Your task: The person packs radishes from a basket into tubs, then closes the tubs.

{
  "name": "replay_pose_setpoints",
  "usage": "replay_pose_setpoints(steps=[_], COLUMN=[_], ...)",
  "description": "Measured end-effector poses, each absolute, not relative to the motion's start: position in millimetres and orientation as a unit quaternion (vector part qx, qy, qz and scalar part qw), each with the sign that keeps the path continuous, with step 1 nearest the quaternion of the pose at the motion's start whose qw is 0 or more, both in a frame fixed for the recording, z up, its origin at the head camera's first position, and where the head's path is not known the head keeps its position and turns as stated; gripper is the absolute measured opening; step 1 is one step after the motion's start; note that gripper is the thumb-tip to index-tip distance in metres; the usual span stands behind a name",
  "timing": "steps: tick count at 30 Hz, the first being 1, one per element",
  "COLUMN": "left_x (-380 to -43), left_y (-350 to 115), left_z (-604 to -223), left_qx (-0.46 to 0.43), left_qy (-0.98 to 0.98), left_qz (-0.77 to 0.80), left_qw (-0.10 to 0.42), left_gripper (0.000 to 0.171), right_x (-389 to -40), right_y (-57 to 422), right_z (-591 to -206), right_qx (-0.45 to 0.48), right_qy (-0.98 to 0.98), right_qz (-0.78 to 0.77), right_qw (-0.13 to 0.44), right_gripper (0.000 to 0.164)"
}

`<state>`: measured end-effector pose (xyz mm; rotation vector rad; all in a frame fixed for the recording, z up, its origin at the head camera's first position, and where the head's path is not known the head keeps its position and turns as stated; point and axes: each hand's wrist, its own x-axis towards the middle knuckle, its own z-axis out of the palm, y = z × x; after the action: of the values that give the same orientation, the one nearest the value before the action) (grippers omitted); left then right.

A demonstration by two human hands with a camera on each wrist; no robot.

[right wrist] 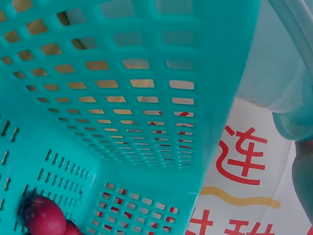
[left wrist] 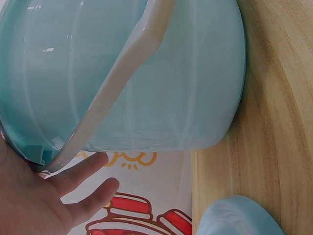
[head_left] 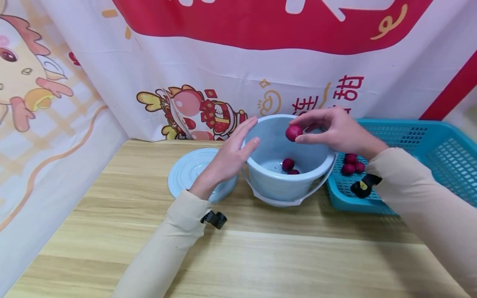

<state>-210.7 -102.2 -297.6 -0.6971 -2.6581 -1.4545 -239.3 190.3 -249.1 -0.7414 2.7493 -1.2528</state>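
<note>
Over the open mouth of a light-blue bucket (head_left: pixel 283 182), my right hand (head_left: pixel 335 130) pinches a round magenta-red piece of produce (head_left: pixel 294 133), like a radish or small plum, between thumb and fingers. My left hand (head_left: pixel 232 153) lies along the bucket's left rim with its fingers extended. The left wrist view shows that hand (left wrist: pixel 54 200) at the rim, close to where the bucket's pale handle (left wrist: pixel 110 98) joins. Two similar red pieces (head_left: pixel 288 164) lie on the bucket's floor. In the right wrist view, the right hand shows only as a dim sliver at the right edge.
A teal perforated basket (head_left: pixel 372 206) stands just right of the bucket. Several red pieces (head_left: pixel 349 169) are gathered at its left end. Left of the bucket, its round blue lid (head_left: pixel 186 169) lies on the wooden table (head_left: pixel 261 260). Printed cloth (head_left: pixel 231 74) hangs behind everything.
</note>
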Motion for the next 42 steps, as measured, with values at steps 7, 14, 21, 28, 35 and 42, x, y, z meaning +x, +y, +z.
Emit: replay_pose_setpoints(steps=[7,14,21,28,35,42], left_x=[-210.8,-211.2,-210.5,-211.6,-211.6,-211.7], left_y=[-102.5,-103.1,-102.8,-102.1,-101.9,-101.2], left_z=[-297.1,-298.4,-297.7,-298.7,-298.7,-299.0], left_qx=[-0.225,-0.223,-0.222,-0.222,-0.221,-0.221], left_qy=[-0.856,-0.857,-0.856,-0.856,-0.857,-0.858], left_qz=[-0.466,-0.464,-0.466,-0.466,-0.465,-0.464], left_qw=[0.017,0.017,0.019,0.018,0.019,0.019], left_gripper=[0.064,0.064,0.063,0.063,0.063,0.063], right_x=[-239.6,-239.7,-240.8,-241.0,-240.2,-239.4], right_y=[184.1,183.0,185.8,187.5,187.8,187.8], right_z=[-252.8,-251.2,-250.2,-252.8,-252.6,-252.1], right_qx=[-0.268,-0.279,-0.273,-0.269,-0.263,-0.258], right_qy=[0.882,0.887,0.887,0.884,0.883,0.886], right_qz=[-0.387,-0.365,-0.368,-0.379,-0.383,-0.378], right_qw=[0.037,0.044,0.050,0.055,0.060,0.068], right_gripper=[0.046,0.045,0.046,0.047,0.045,0.042])
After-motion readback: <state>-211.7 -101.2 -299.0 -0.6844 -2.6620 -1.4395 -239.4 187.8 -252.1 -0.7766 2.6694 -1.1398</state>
